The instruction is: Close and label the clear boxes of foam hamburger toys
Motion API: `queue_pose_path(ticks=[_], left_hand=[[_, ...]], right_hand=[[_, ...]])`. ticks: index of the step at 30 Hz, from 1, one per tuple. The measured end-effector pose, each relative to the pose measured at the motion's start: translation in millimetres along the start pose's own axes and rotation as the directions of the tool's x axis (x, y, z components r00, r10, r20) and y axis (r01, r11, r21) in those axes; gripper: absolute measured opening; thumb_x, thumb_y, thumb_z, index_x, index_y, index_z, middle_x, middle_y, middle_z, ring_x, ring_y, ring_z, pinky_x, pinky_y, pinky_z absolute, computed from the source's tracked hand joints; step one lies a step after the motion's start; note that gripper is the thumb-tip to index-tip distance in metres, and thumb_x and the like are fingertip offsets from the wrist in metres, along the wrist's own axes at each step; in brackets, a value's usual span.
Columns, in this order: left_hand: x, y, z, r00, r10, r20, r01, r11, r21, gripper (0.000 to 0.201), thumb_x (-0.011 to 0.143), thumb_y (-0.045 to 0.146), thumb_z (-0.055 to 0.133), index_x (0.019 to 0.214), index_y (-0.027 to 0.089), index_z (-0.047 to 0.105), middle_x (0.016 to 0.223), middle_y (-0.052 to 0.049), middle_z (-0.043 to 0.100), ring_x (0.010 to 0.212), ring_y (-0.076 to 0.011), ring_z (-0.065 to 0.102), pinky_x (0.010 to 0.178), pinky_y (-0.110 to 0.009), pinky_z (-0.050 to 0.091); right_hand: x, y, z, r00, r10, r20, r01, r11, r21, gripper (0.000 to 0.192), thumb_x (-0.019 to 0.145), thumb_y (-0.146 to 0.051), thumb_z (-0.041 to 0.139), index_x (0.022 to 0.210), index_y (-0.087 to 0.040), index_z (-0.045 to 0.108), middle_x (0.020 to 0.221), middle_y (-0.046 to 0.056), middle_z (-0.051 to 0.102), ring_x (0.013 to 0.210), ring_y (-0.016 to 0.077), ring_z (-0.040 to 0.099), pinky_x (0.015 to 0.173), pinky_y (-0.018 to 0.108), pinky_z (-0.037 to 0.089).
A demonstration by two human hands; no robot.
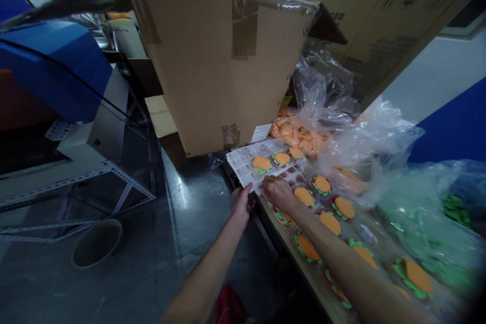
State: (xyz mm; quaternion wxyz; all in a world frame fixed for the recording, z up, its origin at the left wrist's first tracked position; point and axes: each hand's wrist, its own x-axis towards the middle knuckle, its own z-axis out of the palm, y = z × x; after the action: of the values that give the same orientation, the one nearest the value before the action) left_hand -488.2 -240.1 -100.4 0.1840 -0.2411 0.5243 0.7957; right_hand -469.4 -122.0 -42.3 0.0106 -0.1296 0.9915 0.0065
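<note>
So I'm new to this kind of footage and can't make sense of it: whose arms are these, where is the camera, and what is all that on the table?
There is no machine here. The one picture comes from a camera worn on a person's head, looking forward and down, so the two bare arms coming in from the bottom are that person's own. The left hand grips the near edge of a white sheet of small printed labels that lies at the end of a wooden table. The right hand rests flat on the same sheet. Three orange and green burger-shaped foam pieces lie on the sheet, and more are spread along the table. Behind them are a clear plastic bag of plain orange pieces, a bag of green pieces to the right, and a big taped brown cardboard box standing over the sheet.
</note>
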Motion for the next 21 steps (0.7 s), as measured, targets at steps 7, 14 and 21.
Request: queue_pose_path(ticks=[7, 14, 21], left_hand=[[1.5, 22.3, 12.2, 1.000, 0.027, 0.009, -0.026, 0.999, -0.042, 0.020, 0.058, 0.025, 0.068, 0.061, 0.013, 0.052, 0.038, 0.005, 0.048, 0.029, -0.0062, 0.042, 0.032, -0.016, 0.028], [-8.2, 37.9, 21.1, 0.992, 0.002, 0.123, 0.012, 0.993, -0.114, 0.018, 0.063, 0.022, 0.063, 0.075, 0.011, 0.053, 0.051, -0.004, 0.060, 0.046, -0.0176, 0.061, 0.049, -0.027, 0.049], [-13.2, 36.4, 10.1, 0.991, 0.013, 0.135, -0.007, 0.999, -0.044, 0.027, 0.060, 0.034, 0.067, 0.065, 0.014, 0.050, 0.050, -0.003, 0.057, 0.044, -0.0172, 0.058, 0.051, -0.032, 0.050]], right_hand=[[0.1, 3.2, 2.2, 0.982, 0.164, -0.094, -0.151, 0.980, 0.127, 0.018, 0.083, -0.014, 0.041, 0.082, -0.014, 0.059, 0.087, 0.010, 0.062, 0.080, 0.0170, 0.056, 0.066, 0.023, 0.036], [3.4, 15.7, 8.2, 0.884, 0.439, -0.162, -0.365, 0.864, 0.346, 0.018, 0.075, -0.008, 0.042, 0.072, -0.012, 0.060, 0.072, 0.009, 0.062, 0.068, 0.0166, 0.056, 0.060, 0.024, 0.036], [-20.0, 27.8, -12.2, 0.753, 0.623, -0.211, -0.366, 0.664, 0.652, 0.019, 0.070, -0.017, 0.042, 0.070, -0.015, 0.061, 0.068, 0.005, 0.061, 0.063, 0.0163, 0.054, 0.059, 0.025, 0.038]])
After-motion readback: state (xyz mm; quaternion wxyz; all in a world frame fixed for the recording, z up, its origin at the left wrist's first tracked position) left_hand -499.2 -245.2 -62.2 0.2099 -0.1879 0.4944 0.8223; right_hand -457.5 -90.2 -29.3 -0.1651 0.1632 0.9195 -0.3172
